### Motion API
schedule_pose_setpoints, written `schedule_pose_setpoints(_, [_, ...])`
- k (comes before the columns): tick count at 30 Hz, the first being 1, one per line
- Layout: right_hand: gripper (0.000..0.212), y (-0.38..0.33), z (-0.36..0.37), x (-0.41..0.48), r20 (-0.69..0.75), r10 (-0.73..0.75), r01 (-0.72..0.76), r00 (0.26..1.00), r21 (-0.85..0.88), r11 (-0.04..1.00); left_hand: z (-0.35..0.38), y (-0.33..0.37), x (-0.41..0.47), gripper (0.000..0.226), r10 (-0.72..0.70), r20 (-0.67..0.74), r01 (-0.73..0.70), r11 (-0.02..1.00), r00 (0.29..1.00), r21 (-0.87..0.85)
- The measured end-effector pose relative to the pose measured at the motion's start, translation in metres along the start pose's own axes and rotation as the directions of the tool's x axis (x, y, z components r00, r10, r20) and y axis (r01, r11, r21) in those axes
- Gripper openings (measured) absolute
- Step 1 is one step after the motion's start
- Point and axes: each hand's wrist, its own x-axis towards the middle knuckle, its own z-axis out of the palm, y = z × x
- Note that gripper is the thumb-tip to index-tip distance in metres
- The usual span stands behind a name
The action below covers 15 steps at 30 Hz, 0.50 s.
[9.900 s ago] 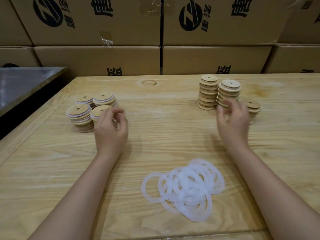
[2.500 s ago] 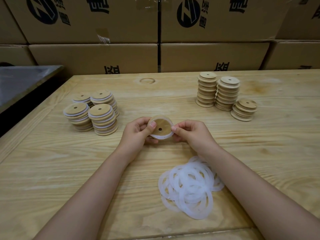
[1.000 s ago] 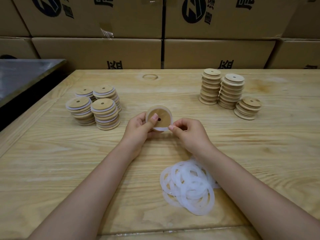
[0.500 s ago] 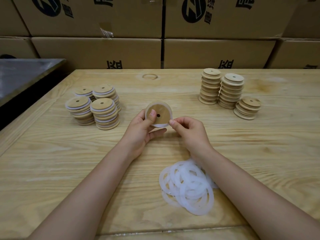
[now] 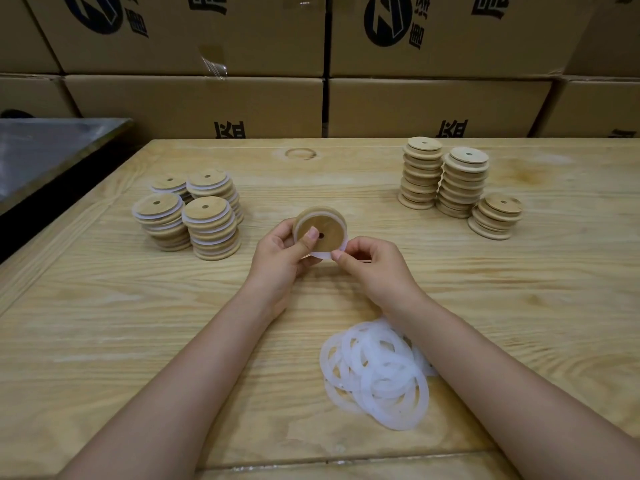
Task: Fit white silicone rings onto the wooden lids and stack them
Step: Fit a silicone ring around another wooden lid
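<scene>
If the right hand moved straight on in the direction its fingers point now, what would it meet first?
The white ring on the wooden lid, which the right hand pinches now; just beyond, probably the left hand.

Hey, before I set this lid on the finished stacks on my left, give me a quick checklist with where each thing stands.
1. Left hand grip on the wooden lid, thumb on its face: ok.
2. White ring seated all round the lid: cannot tell, the hands hide part of the rim.
3. Right hand clear of the ring: not ok, it pinches the ring's lower edge.
4. Ringed stacks upright, tops free: ok.
5. Loose rings on the table for the next lid: ok.
</scene>
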Motion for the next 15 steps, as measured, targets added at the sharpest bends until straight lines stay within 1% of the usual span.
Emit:
schedule_pose_setpoints(3, [0.011, -0.0023, 0.0014, 0.0003, -0.020, -0.050, 0.047, 0.999, -0.118, 0.992, -0.0028, 0.0014, 0.0012, 0.013, -0.013, -0.030, 0.013, 1.000, 0.999, -0.027])
schedule_pose_setpoints(6, [0.009, -0.0031, 0.0031, 0.0003, -0.034, -0.143, 0.134, 0.989, -0.194, 0.972, -0.0033, 0.0031, 0.0026, 0.012, -0.049, -0.053, 0.045, 0.997, 0.997, -0.068])
schedule_pose_setpoints(8, [0.010, -0.0018, 0.0040, 0.0000, -0.054, -0.175, 0.159, 0.983, -0.219, 0.963, -0.0030, 0.0035, 0.0033, 0.011, -0.063, -0.054, 0.059, 0.995, 0.996, -0.085])
schedule_pose_setpoints(10, [0.010, 0.0011, 0.0042, -0.0004, -0.075, -0.136, 0.122, 0.988, -0.168, 0.978, -0.0014, 0.0035, 0.0030, 0.012, -0.056, -0.034, 0.054, 0.997, 0.998, -0.061])
schedule_pose_setpoints(13, [0.010, 0.0033, 0.0033, -0.0002, -0.084, -0.062, 0.062, 0.995, -0.001, 0.998, 0.0023, 0.0036, 0.0012, 0.020, -0.039, 0.005, 0.039, 0.999, 0.999, -0.035])
schedule_pose_setpoints(15, [0.011, 0.0023, 0.0037, -0.0003, -0.069, -0.033, 0.039, 0.997, 0.078, 0.996, 0.0037, 0.0038, 0.0006, 0.023, -0.028, 0.019, 0.029, 0.999, 0.999, -0.038])
